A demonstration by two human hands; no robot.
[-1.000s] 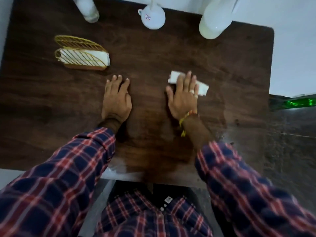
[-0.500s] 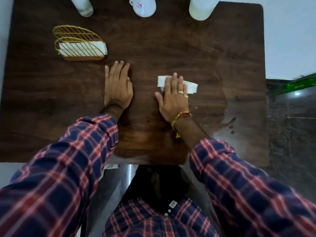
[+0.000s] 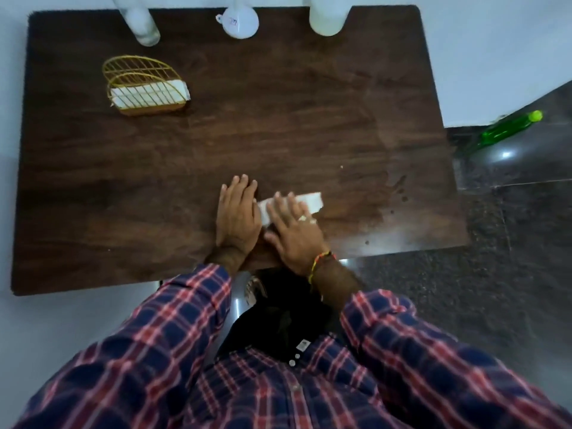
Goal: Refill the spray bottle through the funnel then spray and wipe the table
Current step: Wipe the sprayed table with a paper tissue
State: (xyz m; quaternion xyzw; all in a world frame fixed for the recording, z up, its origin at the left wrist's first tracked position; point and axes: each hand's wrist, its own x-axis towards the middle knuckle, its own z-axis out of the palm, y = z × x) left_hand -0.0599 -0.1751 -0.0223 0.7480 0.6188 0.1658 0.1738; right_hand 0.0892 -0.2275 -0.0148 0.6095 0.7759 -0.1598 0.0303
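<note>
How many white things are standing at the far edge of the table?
3. A clear-white bottle on the left, the white funnel in the middle, and a big white container on the right. Their tops are cut off by the picture.

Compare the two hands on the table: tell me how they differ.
The right hand presses a white tissue with straight fingers; the left hand lies flat on bare table. The right hand wears a ring and a wrist thread; the left shows neither. The right hand angles leftward; the left points straight ahead. Both are flat, side by side near the front edge.
</note>
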